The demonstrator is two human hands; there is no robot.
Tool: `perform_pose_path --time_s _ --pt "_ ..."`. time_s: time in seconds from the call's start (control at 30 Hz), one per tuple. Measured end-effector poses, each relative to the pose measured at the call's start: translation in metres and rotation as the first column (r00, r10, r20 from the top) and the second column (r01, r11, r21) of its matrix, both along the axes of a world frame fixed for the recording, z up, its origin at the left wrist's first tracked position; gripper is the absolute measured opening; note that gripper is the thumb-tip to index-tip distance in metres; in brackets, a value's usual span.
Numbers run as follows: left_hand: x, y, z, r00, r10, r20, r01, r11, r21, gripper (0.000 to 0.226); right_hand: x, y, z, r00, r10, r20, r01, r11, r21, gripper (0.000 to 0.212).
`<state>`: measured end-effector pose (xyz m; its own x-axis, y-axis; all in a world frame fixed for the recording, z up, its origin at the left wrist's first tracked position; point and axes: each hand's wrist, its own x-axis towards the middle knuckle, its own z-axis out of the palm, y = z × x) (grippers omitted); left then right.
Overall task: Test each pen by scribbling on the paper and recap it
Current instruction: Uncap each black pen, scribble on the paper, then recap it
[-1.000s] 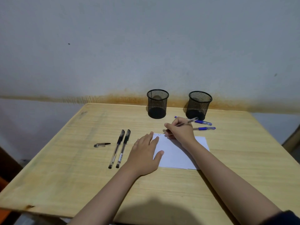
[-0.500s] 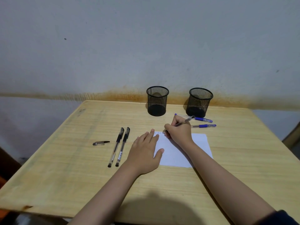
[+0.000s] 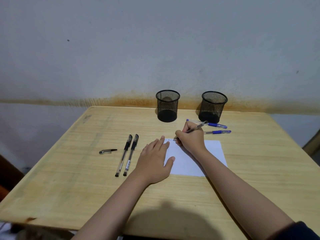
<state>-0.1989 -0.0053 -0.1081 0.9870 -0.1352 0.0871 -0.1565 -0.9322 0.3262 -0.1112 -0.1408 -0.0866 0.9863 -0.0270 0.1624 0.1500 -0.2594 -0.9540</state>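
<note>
A white sheet of paper lies on the wooden table. My right hand grips an uncapped black pen, its tip touching the paper's top left corner beside small scribbles. My left hand rests flat, fingers spread, on the paper's left edge. A loose black cap lies further left. Two capped black pens lie side by side between the cap and my left hand. Two blue pens lie beyond the paper.
Two black mesh pen cups stand at the table's back edge, one at the middle and one to its right, close to the stained wall. The blue pens lie just in front of the right cup.
The right hand and pen tip stay at the paper's top left corner with slight scribbling motion. The left hand holds its place. The head view has shifted slightly.
</note>
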Motion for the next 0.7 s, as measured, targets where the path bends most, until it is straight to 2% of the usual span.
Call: perform_pose_path --time_s 0.3,0.47,0.57,0.7 --pt "0.0004 0.0009 0.0003 1.0 0.001 0.004 -0.001 1.0 -0.002 0.058 0.0019 0.0009 -0.0009 0.999 -0.034 0.001 0.034 0.999 -0.008 0.016" --pt "0.001 0.0012 -0.0014 1.0 0.004 -0.002 -0.004 1.0 -0.008 0.058 0.0036 0.0016 -0.0025 0.996 -0.086 0.003 0.086 0.996 -0.028 0.029" --pt "0.0011 0.0016 -0.0013 1.0 0.004 0.002 -0.004 1.0 -0.007 0.058 0.0039 0.0016 -0.0005 0.995 -0.096 0.019 0.097 0.994 -0.057 0.028" --pt "0.0012 0.0019 -0.0017 1.0 0.006 0.01 -0.006 1.0 -0.007 0.058 0.0033 0.0013 -0.0002 0.997 -0.08 0.004 0.08 0.997 -0.019 0.029"
